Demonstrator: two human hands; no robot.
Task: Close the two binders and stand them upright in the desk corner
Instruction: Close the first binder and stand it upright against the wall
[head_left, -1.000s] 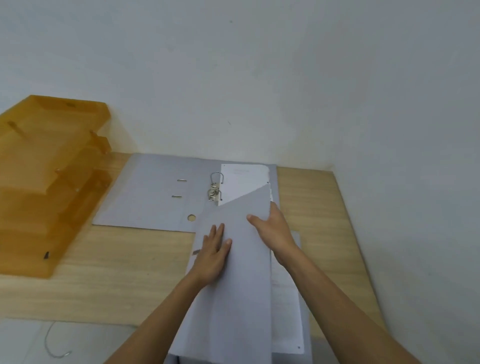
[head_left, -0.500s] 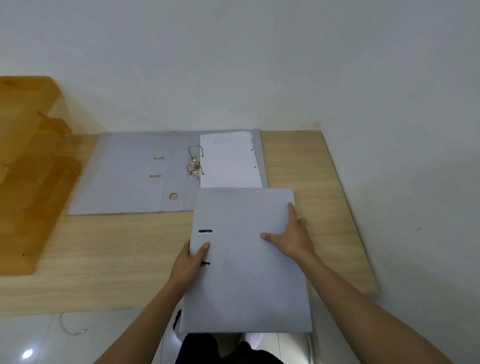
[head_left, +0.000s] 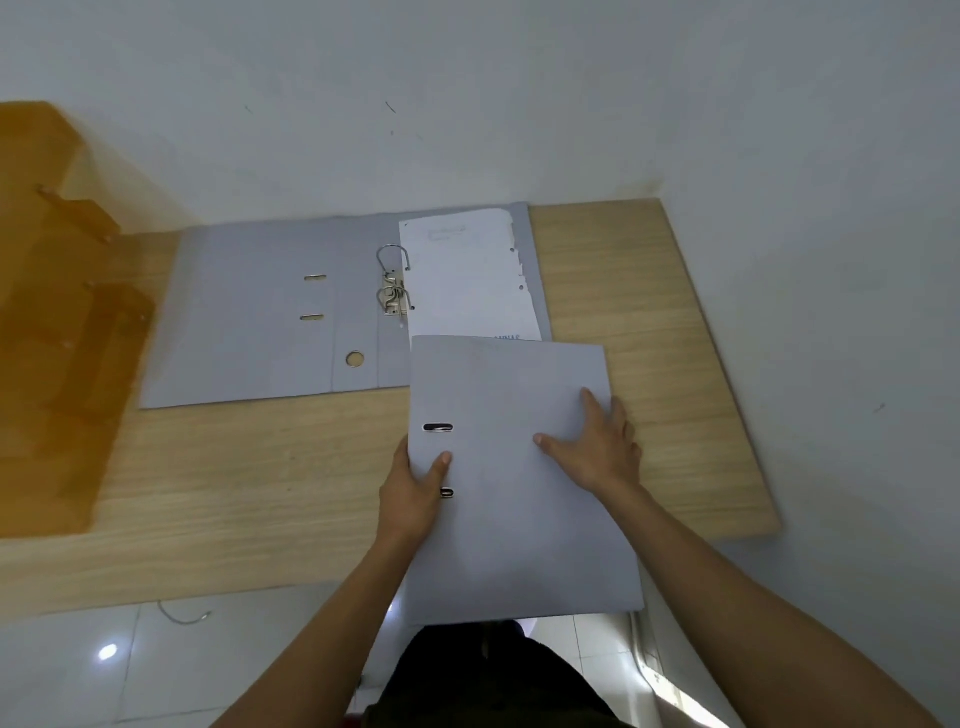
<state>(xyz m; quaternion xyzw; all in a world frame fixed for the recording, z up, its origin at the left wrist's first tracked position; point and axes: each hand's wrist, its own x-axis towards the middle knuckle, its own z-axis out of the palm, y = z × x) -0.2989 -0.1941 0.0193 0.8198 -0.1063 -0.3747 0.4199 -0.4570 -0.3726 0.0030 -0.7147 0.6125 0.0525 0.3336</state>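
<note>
A closed grey binder (head_left: 519, 499) lies flat at the desk's front edge and hangs over it toward me. My left hand (head_left: 413, 493) grips its left spine edge, thumb on the cover. My right hand (head_left: 597, 447) lies with fingers spread on the cover near its right edge. Behind it a second grey binder (head_left: 249, 317) lies open flat against the back wall, metal rings (head_left: 393, 283) up, with white punched sheets (head_left: 467, 280) on its right half. The closed binder overlaps the open one's near right corner.
An orange plastic stacked letter tray (head_left: 57, 312) stands at the desk's left. The wooden desk (head_left: 623, 291) meets white walls at the back and right, forming a corner at the back right. White floor tiles show below the front edge.
The near binder's cover came down from half open to fully closed. My left hand went from flat on the cover to gripping the spine edge; my right hand moved to the right side.
</note>
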